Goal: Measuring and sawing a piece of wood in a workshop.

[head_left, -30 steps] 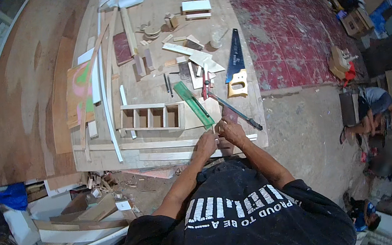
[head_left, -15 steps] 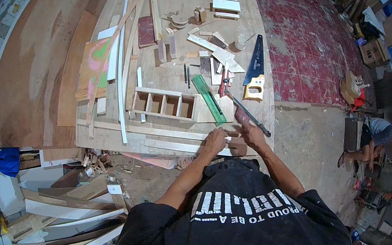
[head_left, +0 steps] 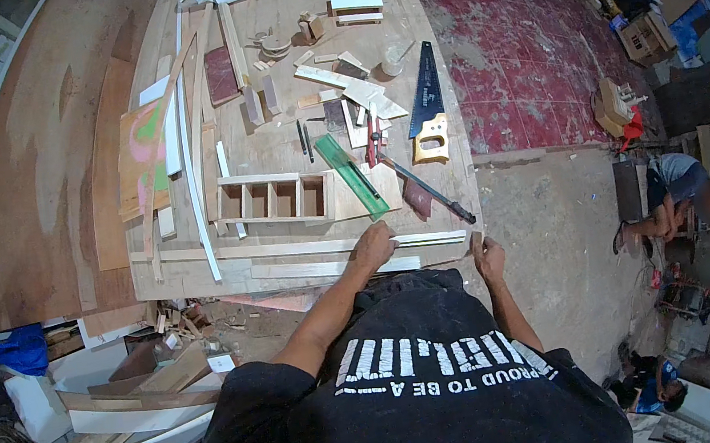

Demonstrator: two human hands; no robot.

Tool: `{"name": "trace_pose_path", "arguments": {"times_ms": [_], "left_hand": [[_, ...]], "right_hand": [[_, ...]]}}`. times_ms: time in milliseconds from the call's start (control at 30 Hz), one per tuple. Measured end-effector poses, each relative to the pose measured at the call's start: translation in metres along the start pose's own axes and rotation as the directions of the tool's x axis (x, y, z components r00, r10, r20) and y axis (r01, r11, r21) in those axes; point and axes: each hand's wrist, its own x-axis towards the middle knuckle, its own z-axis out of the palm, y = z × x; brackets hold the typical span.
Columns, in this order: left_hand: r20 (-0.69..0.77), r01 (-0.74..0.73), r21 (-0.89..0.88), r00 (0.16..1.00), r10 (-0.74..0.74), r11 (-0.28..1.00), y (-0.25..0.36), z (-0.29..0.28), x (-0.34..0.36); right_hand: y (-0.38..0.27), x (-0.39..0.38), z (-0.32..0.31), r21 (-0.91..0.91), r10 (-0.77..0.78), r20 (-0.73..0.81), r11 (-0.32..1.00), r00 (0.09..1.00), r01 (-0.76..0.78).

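Note:
My left hand (head_left: 374,248) is closed at the long pale wooden strip (head_left: 429,238), just below the green ruler (head_left: 347,173); what its fingers grip is unclear. My right hand (head_left: 489,259), beyond that strip's right end at the table's edge, grips a small wooden piece (head_left: 476,243). A wooden four-compartment box (head_left: 271,199) sits left of the ruler. To the right lie a red tool with a long dark bar (head_left: 427,189), a brownish-red sheet piece (head_left: 418,201) and a handsaw (head_left: 423,96). A second pale strip (head_left: 326,270) runs along the front edge.
The worktable (head_left: 174,277) bears wood offcuts (head_left: 346,88) and long strips at its left and back. Plywood sheets (head_left: 34,165) flank it left, with scrap boards (head_left: 142,411) below. At right are red tiled flooring (head_left: 512,48), a crouching person (head_left: 672,180), another person (head_left: 659,387) and cardboard boxes (head_left: 645,40).
My right hand has moved away from my left, out to the table's right edge, carrying a small piece and uncovering the brownish-red sheet piece. My left hand stays below the ruler.

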Motion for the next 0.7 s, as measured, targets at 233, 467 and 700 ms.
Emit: {"name": "trace_pose_path", "arguments": {"times_ms": [233, 467, 700], "left_hand": [[-0.007, 0.035, -0.025, 0.999, -0.035, 0.999, -0.003, 0.004, 0.001], [-0.032, -0.005, -0.007, 0.999, 0.005, 1.000, -0.006, 0.005, 0.001], [-0.054, 0.008, -0.007, 0.998, -0.009, 1.000, -0.008, 0.008, 0.000]], "right_hand": [[-0.003, 0.006, 0.024, -0.027, -0.055, 0.015, 0.998, 0.998, 0.055], [0.004, 0.012, 0.033, -0.021, -0.091, 0.053, 0.995, 0.994, 0.092], [0.017, 0.020, 0.036, 0.022, -0.028, 0.158, 0.999, 0.987, 0.025]]}}
